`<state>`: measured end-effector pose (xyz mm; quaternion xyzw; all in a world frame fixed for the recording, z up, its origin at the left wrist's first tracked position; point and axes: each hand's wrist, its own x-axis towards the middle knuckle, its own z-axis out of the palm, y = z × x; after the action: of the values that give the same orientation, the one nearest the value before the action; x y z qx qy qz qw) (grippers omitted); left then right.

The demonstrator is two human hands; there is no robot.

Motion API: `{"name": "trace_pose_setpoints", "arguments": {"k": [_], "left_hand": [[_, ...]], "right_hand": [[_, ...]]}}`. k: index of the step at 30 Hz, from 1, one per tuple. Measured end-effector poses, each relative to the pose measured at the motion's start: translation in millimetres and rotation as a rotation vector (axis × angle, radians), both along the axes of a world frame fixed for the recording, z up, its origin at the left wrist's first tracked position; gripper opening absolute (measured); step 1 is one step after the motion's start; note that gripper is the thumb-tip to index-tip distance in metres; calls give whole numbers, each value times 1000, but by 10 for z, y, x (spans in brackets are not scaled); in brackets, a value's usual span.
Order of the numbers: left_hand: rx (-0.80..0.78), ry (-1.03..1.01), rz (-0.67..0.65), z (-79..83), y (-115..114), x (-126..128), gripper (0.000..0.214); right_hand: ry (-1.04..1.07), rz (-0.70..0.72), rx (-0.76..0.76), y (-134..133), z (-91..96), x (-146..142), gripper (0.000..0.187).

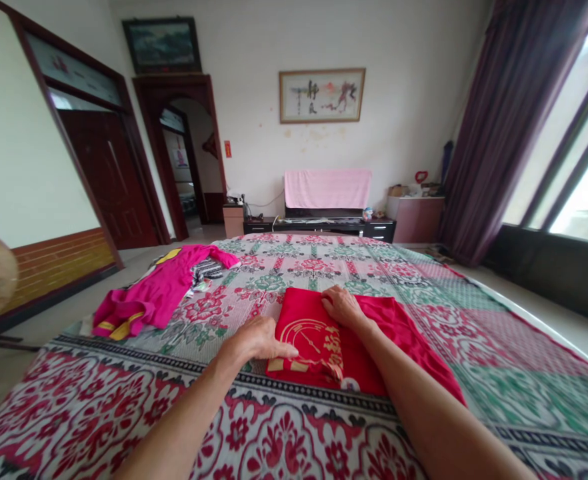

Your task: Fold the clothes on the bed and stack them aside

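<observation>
A red garment (369, 360) with gold characters and a clock-like ring printed on it lies partly folded on the patterned bedspread (269, 267). At its left edge is my left hand (260, 339), its thumb across the top of the cloth and its fingers going out of sight at the edge, seemingly under it. My right hand (343, 307) rests on the garment near the far edge, palm down, fingers spread and slightly bent. To the right of my right forearm the red cloth is loose and wrinkled.
Left on the bedspread lies a bright pink garment (159, 287) with yellow parts, beside a black-and-white striped cloth (208, 268). Beyond the bed stand a low black cabinet (381, 230) and a screen covered by a pink cloth (328, 189). A purple curtain (499, 133) hangs right.
</observation>
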<state>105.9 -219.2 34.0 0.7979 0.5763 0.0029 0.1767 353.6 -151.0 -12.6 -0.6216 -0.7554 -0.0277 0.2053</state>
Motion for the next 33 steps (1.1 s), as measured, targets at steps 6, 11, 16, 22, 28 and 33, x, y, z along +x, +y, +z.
{"name": "trace_pose_setpoints", "arguments": {"k": [6,11,16,22,28,33], "left_hand": [[-67,66,-73,140,-125,0,59],[-303,15,-90,162,-116,-67,46],[-360,32,-77,194,-83,-162,43],[-261,-105,-78,268,-69,-213,36],[-258,-334,-364,136,-185,150,35],[-309,-323,-489,80,-255,292,33]], "right_hand": [[10,5,21,-10,-11,5,28],[9,16,22,-4,-16,14,28],[17,21,21,14,-23,23,27],[44,15,20,23,-28,22,26],[51,13,14,17,-15,20,27],[47,4,7,-8,-2,16,27]]}}
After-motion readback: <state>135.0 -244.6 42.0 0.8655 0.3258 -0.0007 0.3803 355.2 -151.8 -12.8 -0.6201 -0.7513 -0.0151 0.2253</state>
